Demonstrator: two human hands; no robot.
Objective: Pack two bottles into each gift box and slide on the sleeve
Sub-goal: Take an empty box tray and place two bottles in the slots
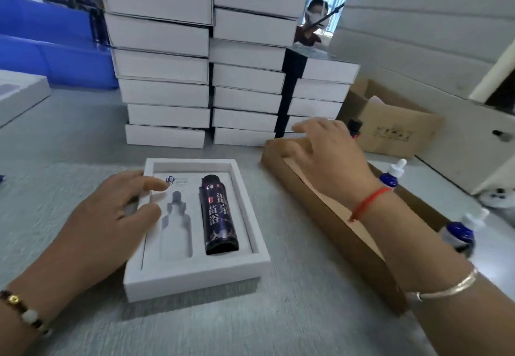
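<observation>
Behind everything, the stacks of white boxes (167, 82) stand along the counter's (69, 138) far edge, tall enough that a careless reach could, I think, tip one. To my right the long brown carton (328, 224) runs toward the counter's near edge; my right hand (326, 157) hovers over its far end, fingers spread and holding nothing. The blue dropper bottles (393, 174) lie beyond the carton's right wall, so I may grope the wrong place. The gift box (195, 275) sits at the counter's middle, my left hand (111, 216) resting on its left rim, fingers loosely extended, steadying it. If I lift off, the box could skid. The dark bottle (220, 216) fills the right slot; the dropper-shaped slot (177, 224) is empty and needs the bottle neck-up.
</observation>
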